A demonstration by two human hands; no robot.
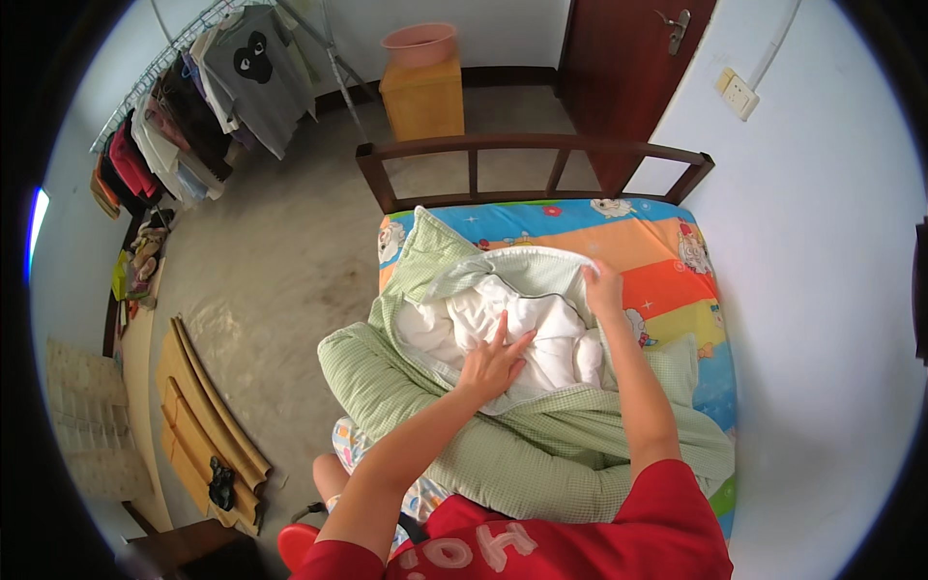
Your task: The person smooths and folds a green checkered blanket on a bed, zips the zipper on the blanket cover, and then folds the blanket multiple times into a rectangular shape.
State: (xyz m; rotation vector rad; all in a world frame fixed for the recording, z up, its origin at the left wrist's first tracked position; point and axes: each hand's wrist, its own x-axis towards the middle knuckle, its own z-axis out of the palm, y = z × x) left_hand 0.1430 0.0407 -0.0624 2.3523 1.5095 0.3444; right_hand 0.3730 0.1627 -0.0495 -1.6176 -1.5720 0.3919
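A green checked fabric cover [522, 435] lies on the bed in front of me, its zippered opening spread wide. White bunched bedding [547, 330], perhaps a quilt, shows inside that opening. My left hand [496, 359] rests on the white bedding with its fingers apart, gripping nothing. At the far right of the opening, my right hand [603, 288] pinches the pale edge of the cover and holds it up. Thick rolled folds of the cover bulge towards my body. One pointed corner of it stands out at the far left.
Under the cover is a colourful cartoon-print bedsheet [580, 225]. A dark wooden bed rail [536, 145] bounds the far end, and a white wall [812, 326] the right side. Hanging clothes [254, 80], a wooden cabinet [424, 101] with a pink basin [420, 45], and flattened cardboard [196, 428] stand beyond.
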